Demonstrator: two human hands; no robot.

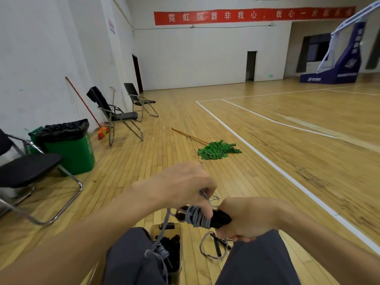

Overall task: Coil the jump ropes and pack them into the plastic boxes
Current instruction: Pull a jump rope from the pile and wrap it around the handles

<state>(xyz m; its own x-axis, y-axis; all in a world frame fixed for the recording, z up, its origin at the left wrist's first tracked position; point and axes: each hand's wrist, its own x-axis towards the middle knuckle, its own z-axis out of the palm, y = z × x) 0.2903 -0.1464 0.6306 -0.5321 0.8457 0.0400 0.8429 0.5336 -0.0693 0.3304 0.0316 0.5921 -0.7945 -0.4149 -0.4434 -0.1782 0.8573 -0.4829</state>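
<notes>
Both forearms reached in from the bottom corners of the frame and met just below its centre, above the person's knees. The left hand (185,186) was turned palm down with its wrist bent. Its fingers (206,209) curled over a jump rope (197,218) and pinched the grey cord where it was wound in a tight bundle. The right hand (248,220) came in from the lower right, knuckles up, and its fingers were closed in a fist around the black handles (221,220) that the cord wrapped. A loose strand of the cord hung from the bundle toward the lower centre. It fell over the left thigh of the grey trousers (127,258) and toward a clear plastic box (180,251).

That box stood on the wooden floor (164,120) between the knees. It held dark ropes and one grey-wrapped bundle. Just right of it in the frame a second jump rope (216,246) lay loose on the floor, its black handles inside an untidy loop.

Above centre a green mop (218,150) lay on the boards. A green bin (70,149) with a black liner stood at the left between folding chairs (121,116). A red banner (253,15) hung across the far wall along the top.
</notes>
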